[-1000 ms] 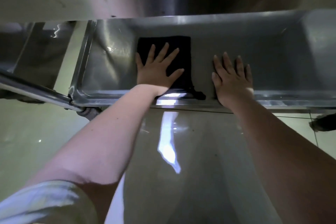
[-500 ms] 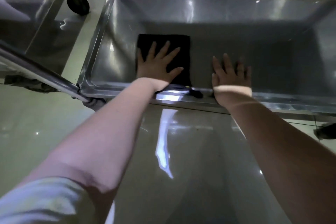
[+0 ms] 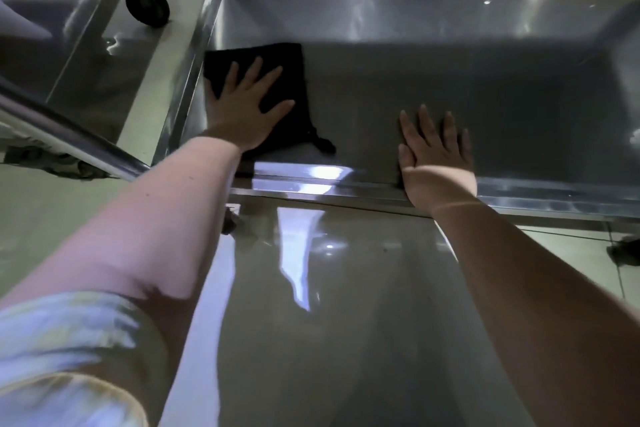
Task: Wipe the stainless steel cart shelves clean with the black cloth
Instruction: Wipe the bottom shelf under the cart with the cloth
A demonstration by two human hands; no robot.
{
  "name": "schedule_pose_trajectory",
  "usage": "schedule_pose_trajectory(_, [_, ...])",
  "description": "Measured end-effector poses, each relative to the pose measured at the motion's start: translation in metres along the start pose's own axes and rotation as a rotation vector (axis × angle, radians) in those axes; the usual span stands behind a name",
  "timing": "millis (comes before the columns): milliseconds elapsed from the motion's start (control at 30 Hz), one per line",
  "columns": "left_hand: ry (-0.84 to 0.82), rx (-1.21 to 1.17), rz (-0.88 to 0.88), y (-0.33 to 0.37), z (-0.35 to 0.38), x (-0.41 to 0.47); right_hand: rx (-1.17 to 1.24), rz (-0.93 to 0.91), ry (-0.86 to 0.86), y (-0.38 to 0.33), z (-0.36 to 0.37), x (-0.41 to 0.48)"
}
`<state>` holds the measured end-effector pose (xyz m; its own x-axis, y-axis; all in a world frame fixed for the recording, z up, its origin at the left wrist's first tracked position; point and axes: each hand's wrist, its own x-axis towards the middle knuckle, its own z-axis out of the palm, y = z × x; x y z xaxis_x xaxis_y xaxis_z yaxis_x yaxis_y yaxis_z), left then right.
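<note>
A glossy tiled floor (image 3: 322, 322) (glare-streaked) lies below; a black caster wheel (image 3: 147, 7) sits upper left.

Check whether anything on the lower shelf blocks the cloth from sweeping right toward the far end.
Only the right hand, pressed flat on the shelf near its front rim, right of the black cloth under the left hand. Past it, the shelf floor looks bare.

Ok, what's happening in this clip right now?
A person is wiping a stainless cart's lower shelf. The left hand presses flat on the black cloth at the shelf's left end, against the side wall. The right hand rests bare and flat on the shelf by the front rim, apart from the cloth.
</note>
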<state>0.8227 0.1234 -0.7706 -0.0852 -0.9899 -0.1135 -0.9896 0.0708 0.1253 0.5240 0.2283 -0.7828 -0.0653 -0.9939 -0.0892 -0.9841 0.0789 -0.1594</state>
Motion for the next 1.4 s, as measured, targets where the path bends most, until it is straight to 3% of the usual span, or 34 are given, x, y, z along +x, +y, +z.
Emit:
schedule_pose_trajectory(133, [0.015, 0.042, -0.018, -0.041, -0.004, -0.007, -0.013, 0.012, 0.001, 0.000, 0.000, 0.000])
schedule_pose_trajectory(300, [0.019, 0.037, -0.011, -0.024, 0.001, -0.021, -0.157, 0.295, -0.004, -0.005, 0.005, 0.001])
schedule_pose_trajectory(567, [-0.058, 0.053, 0.153, 0.109, 0.020, -0.044, -0.077, 0.267, -0.092, -0.003, 0.000, 0.006])
schedule_pose_trajectory(733, [-0.056, 0.037, 0.133, 0.121, 0.019, -0.047, -0.061, 0.003, -0.086, 0.065, -0.020, -0.003])
schedule_pose_trajectory(833, [-0.049, 0.053, 0.131, 0.121, 0.019, -0.046, -0.087, 0.106, -0.103, 0.123, -0.027, -0.016])
schedule_pose_trajectory(967, [-0.046, 0.069, 0.101, 0.143, 0.025, -0.047, -0.077, 0.169, -0.059, 0.133, -0.023, -0.022])
schedule_pose_trajectory(1200, [-0.124, 0.026, 0.277, 0.298, 0.043, -0.067, -0.078, 0.191, -0.091, 0.135, -0.026, -0.018])
schedule_pose_trajectory(1300, [-0.115, 0.008, 0.300, 0.294, 0.040, -0.072, -0.043, 0.182, -0.090, 0.140, -0.028, -0.019])
schedule_pose_trajectory(1400, [-0.089, 0.017, 0.343, 0.242, 0.033, -0.073, -0.014, 0.160, -0.015, 0.139, -0.027, -0.023])
